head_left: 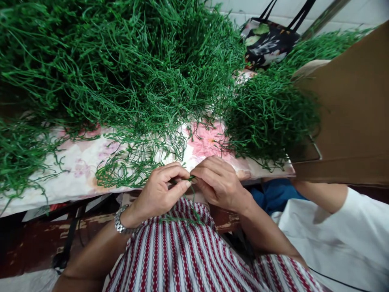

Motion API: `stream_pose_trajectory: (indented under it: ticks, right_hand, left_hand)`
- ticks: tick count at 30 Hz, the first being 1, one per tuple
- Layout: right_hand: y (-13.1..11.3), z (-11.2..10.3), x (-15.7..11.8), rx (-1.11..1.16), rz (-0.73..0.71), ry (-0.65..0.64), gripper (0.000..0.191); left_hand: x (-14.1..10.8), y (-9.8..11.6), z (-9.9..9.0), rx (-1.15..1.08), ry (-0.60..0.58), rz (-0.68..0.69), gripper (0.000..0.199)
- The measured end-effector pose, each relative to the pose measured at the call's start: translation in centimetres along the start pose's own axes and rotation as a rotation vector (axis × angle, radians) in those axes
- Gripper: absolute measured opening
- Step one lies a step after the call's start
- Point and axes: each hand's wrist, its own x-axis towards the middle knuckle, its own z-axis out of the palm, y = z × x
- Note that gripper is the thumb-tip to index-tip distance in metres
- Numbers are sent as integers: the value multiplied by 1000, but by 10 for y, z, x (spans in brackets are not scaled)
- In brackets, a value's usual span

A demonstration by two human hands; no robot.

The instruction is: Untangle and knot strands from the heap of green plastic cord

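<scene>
My left hand [165, 188], with a metal-banded watch at its wrist, pinches a thin green stem [191, 177] between thumb and forefinger. My right hand [219, 180] meets it at the same spot, fingertips closed on the same green piece. The fingers hide most of the pinched part. A thin end hangs down over the striped red-and-white clothing [179, 247]. Just beyond my hands, a loose bunch of looped green stems [130, 162] lies along the near edge of the floral tablecloth [79, 162].
A large heap of green stems [121, 69] covers the back of the table. A smaller pile [270, 113] sits at right, beside a cardboard box [349, 109]. Behind stands a black floral bag [270, 42]. Another person's arm [322, 194] and white sleeve are close on the right.
</scene>
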Motion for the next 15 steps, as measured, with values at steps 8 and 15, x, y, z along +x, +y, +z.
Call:
stream_pose_trajectory:
  ticks: [8, 15]
  right_hand:
    - [3, 6, 3, -30, -54, -46, 16]
    - [7, 4, 4, 43, -115, -170, 20]
  left_hand:
    - [2, -2, 0, 53, 3, 5, 10]
    - [4, -2, 0, 202, -141, -6, 16]
